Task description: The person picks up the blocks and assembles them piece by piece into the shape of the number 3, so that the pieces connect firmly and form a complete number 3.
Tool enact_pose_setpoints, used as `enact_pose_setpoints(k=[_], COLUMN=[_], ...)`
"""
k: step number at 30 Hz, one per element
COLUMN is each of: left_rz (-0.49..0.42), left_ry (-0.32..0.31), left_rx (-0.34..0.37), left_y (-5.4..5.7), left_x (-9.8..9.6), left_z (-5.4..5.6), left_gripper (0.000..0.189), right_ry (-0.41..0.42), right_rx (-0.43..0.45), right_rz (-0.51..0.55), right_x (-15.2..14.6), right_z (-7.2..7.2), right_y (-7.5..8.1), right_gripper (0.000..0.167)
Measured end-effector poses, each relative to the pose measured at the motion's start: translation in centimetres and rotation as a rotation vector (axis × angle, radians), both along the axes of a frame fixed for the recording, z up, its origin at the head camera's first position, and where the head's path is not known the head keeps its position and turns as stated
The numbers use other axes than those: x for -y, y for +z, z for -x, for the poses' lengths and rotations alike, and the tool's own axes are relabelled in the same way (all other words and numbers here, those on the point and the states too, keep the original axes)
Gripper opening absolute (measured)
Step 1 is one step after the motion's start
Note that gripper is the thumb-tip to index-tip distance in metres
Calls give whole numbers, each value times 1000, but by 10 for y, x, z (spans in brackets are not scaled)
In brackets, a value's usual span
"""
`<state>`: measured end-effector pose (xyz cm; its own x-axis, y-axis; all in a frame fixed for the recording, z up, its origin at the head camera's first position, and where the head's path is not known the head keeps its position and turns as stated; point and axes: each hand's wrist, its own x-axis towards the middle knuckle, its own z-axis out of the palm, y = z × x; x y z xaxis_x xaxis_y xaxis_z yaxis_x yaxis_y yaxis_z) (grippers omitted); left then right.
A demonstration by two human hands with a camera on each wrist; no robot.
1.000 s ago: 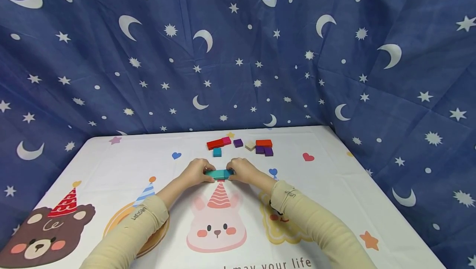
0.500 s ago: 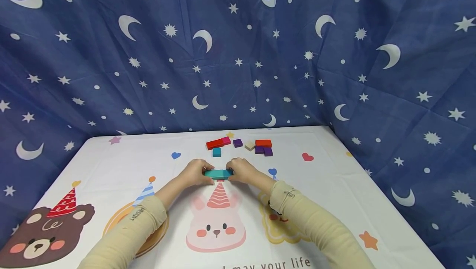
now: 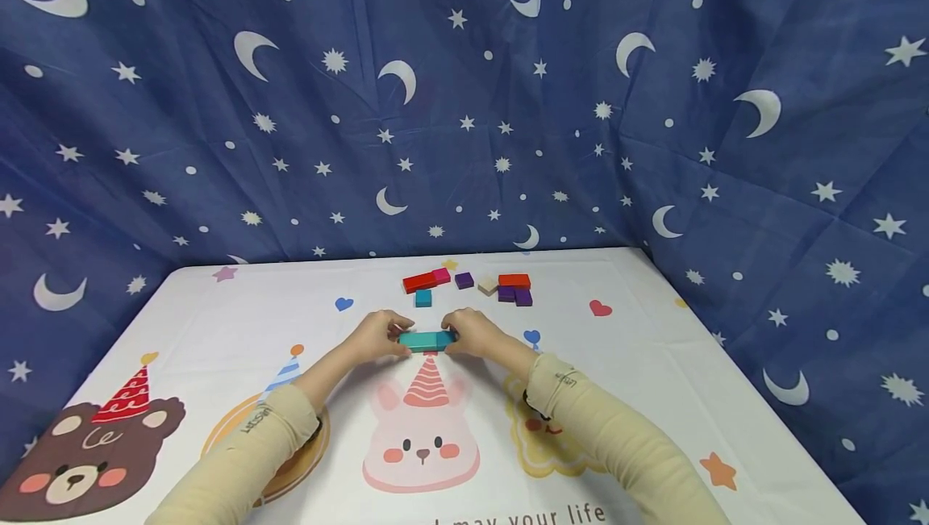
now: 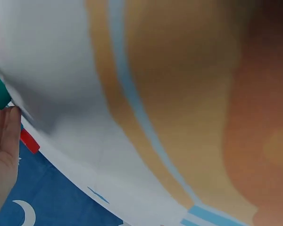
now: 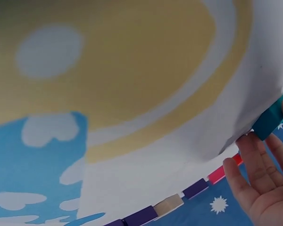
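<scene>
A teal rectangular block [image 3: 418,342] lies on the patterned tablecloth, end to end with a shorter blue block [image 3: 444,340]. My left hand [image 3: 377,335] is at the teal block's left end, thumb by its near edge and forefinger raised a little off its far side. In the left wrist view its fingers [image 4: 12,125] look fairly straight beside the green-looking block end. My right hand [image 3: 472,333] pinches the blue block's right end between thumb and fingers. The right wrist view shows that block [image 5: 270,120] between thumb and fingertips.
Behind the hands lie a small blue block [image 3: 423,298], a red block [image 3: 419,283] touching a pink one [image 3: 441,275], a purple block [image 3: 464,280], a beige block [image 3: 488,286] and an orange block [image 3: 514,280] with two purple blocks [image 3: 506,294]. A blue curtain [image 3: 464,106] hangs beyond.
My left hand has drawn slightly left, its thumb and forefinger spreading from the teal block. The right hand and the joined blocks stay in place.
</scene>
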<state>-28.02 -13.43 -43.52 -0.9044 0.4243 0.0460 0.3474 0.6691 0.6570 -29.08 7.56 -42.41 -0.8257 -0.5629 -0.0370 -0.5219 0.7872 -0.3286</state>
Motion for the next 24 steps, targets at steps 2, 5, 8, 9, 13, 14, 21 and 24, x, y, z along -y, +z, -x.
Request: enact_pose_setpoints(k=[2, 5, 8, 9, 13, 14, 21, 24], left_rz=[6, 6, 3, 1, -5, 0, 7, 8], left_ry=[14, 22, 26, 27, 60, 66, 71, 70], left_rx=[-19, -47, -62, -63, -38, -32, -31, -28], left_y=[-1, -3, -4, -5, -5, -5, -4, -4], left_x=[1, 1, 1, 0, -1, -1, -1, -1], left_z=[-1, -2, -2, -2, -3, -4, -4, -3], left_gripper=[42, 34, 28, 27, 27, 27, 27, 27], right_ry=[16, 36, 41, 41, 55, 57, 48, 56], right_rx=[13, 31, 57, 63, 82, 85, 92, 106], right_rz=[17, 36, 46, 47, 52, 50, 48, 65], right_x=[-2, -6, -8, -8, -9, -8, -9, -11], right_z=[1, 3, 5, 5, 7, 7, 8, 9], right_y=[0, 0, 1, 1, 1, 1, 1, 2], right_gripper=[37, 36, 33, 32, 28, 29, 36, 37])
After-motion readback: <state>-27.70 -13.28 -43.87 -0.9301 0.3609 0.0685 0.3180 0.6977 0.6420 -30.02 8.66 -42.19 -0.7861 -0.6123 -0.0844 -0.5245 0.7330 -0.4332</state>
